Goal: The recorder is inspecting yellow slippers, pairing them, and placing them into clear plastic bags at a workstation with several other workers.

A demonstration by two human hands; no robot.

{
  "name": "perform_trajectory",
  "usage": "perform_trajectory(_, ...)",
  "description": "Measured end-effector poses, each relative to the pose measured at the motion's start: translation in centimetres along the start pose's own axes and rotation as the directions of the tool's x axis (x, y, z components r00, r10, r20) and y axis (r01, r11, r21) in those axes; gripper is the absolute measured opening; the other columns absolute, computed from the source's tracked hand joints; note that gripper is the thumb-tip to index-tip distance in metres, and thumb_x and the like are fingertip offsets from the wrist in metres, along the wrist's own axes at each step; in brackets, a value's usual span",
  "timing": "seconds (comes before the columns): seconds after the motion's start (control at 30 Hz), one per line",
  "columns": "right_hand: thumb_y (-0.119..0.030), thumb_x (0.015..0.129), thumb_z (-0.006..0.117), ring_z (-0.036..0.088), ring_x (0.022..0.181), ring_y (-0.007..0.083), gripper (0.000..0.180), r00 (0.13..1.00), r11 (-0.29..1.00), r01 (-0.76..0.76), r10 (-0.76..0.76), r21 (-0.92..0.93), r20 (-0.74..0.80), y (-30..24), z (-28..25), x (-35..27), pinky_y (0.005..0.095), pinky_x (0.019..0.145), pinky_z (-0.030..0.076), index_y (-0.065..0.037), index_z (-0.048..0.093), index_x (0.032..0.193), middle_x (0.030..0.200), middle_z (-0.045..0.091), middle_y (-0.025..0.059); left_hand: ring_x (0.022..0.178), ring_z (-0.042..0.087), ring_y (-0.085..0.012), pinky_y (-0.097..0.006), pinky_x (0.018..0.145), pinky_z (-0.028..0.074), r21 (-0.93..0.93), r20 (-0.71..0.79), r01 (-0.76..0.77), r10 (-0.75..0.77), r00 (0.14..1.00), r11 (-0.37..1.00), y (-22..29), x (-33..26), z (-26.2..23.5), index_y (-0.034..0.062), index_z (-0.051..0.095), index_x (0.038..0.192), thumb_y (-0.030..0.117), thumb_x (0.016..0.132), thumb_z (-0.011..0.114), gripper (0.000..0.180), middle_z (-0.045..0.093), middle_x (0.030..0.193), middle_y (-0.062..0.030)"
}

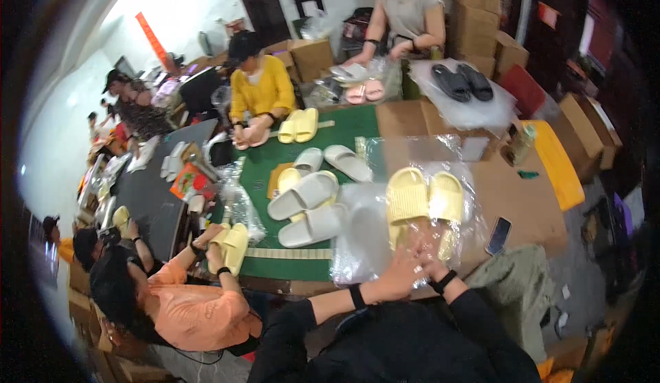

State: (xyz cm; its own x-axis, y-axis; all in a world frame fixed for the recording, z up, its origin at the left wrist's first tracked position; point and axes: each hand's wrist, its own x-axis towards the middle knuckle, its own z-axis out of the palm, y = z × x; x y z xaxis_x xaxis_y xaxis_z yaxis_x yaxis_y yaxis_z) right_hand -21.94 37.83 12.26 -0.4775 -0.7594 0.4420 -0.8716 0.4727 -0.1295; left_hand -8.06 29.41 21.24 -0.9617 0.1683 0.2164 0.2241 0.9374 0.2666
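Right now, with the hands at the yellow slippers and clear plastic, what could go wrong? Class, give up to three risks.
The clear plastic looks thin and wrinkled, so the hands might crease or tear it. The phone lies close beside the plastic and could get nudged. A grey slipper lies over part of another yellow pair, so a bump might slide it off.

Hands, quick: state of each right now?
Left hand: at the clear plastic by the yellow slippers; grip can't be told.
Right hand: against the left, over the plastic; blurred, grip can't be told.
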Motion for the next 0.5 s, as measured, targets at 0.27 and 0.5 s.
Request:
perform_trajectory(0.27,-0.019,0.079,0.054,0.043,0.103,0.0365,0.034,0.968,0.976,0.204,-0.212,-0.073,-0.131,0.2,0.8,0.2,0.0530,0.095,0.026,-0.006,0.054,0.110,0.107,0.051,0.0159,0.131,0.019,-0.0388,-0.051,0.104,0.019,-0.001,-0.207,0.428,-0.419,0.884,0.904,-2.3,-2.7,1.0,0.0167,0.026,0.139,0.010,0.079,0.052,0.065,0.012,0.144,-0.0219)
perform_trajectory(0.5,-0.026,0.084,0.053,0.042,0.102,0.0417,0.039,0.940,0.838,-0.340,0.317,0.426,0.127,-3.6,1.3,3.4,0.0504,0.088,0.031,0.002,0.051,0.111,0.108,0.046,0.0280,0.113,0.041,-0.0426,-0.041,0.095,0.037,-0.452,-0.296,0.277,-0.436,0.850,0.848,-5.2,-4.4,2.3,0.0093,0.029,0.136,0.003,0.078,0.053,0.063,0.022,0.138,-0.0246)
